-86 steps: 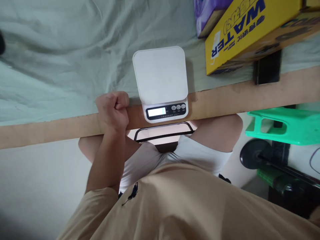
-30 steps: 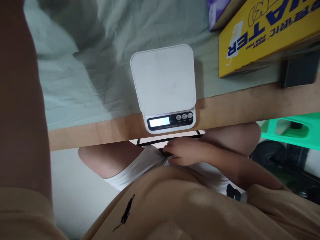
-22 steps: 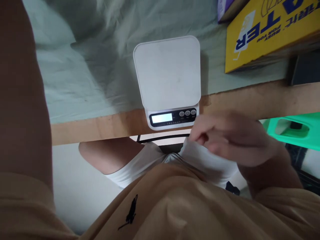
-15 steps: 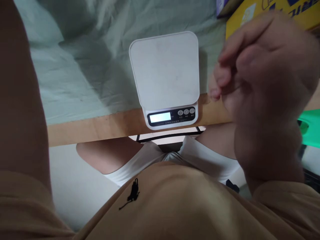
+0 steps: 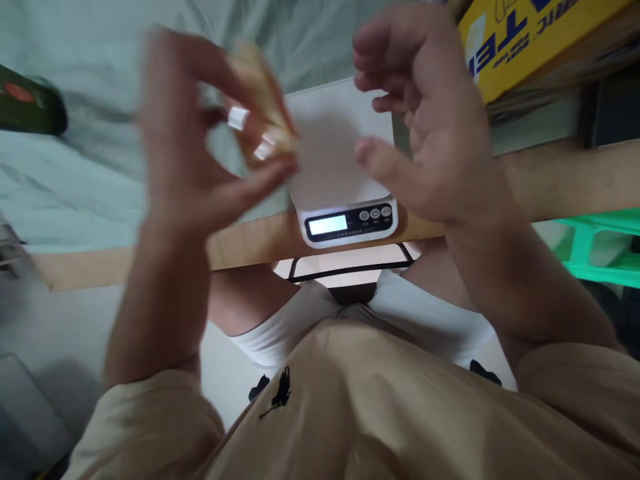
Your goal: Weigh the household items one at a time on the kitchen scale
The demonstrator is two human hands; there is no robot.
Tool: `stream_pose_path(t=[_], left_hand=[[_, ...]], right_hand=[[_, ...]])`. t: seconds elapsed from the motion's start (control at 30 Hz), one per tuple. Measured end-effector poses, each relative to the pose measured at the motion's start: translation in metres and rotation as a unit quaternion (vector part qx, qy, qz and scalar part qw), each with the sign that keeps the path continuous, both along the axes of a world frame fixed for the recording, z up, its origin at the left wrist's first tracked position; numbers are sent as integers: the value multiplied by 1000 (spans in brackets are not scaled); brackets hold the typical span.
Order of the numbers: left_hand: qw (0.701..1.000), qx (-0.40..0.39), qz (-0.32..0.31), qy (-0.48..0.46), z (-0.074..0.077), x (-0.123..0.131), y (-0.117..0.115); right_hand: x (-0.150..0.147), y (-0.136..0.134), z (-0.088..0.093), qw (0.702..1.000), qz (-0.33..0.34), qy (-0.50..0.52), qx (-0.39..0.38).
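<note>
A white kitchen scale (image 5: 333, 153) sits at the table's near edge, its display lit, though I cannot read it. My left hand (image 5: 183, 150) pinches a small yellow-orange packet (image 5: 260, 93) between thumb and fingers. The packet is smeared by motion, has shiny highlights, and hangs over the scale's left side, hiding part of the plate. Over the plate's right side, my right hand (image 5: 425, 120) is held with thumb and fingers apart and nothing in it.
A yellow printed box (image 5: 530, 53) stands at the back right. At the far left lies a dark green object (image 5: 30, 103) with an orange spot. A green cloth (image 5: 100, 167) covers the wooden table (image 5: 255, 240). A bright green plastic piece (image 5: 595, 247) is at the lower right.
My left hand has come into view with the packet in it. My right hand has moved left from beside the scale to over it, and its curled fingers have opened.
</note>
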State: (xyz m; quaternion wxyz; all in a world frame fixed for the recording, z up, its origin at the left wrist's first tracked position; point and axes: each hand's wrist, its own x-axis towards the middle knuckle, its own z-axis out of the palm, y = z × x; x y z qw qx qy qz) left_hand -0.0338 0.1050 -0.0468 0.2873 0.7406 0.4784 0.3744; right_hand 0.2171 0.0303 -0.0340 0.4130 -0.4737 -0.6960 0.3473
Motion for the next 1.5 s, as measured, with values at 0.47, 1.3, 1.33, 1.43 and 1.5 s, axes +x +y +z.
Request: stream_pose_path(t=[0.47,1.3,1.33,1.43,1.5], left_hand=[[964,135,-152,-170,-40,15,-20],[872,-77,-75,-478,-56,19,-32],[872,-78,-77,-476,-56,19,-32],[878,-86,-67,-467,-56,19,-32],[879,-96,-42,-465,-55,20,-34]], right_hand=[[17,-27,-20,971,111,-65,-202],[11,-13,-82,967,-212,105,96],[11,-13,-83,966,-209,114,105],[11,-11,-84,963,-203,127,122],[11,-10,-83,965,-202,112,127]])
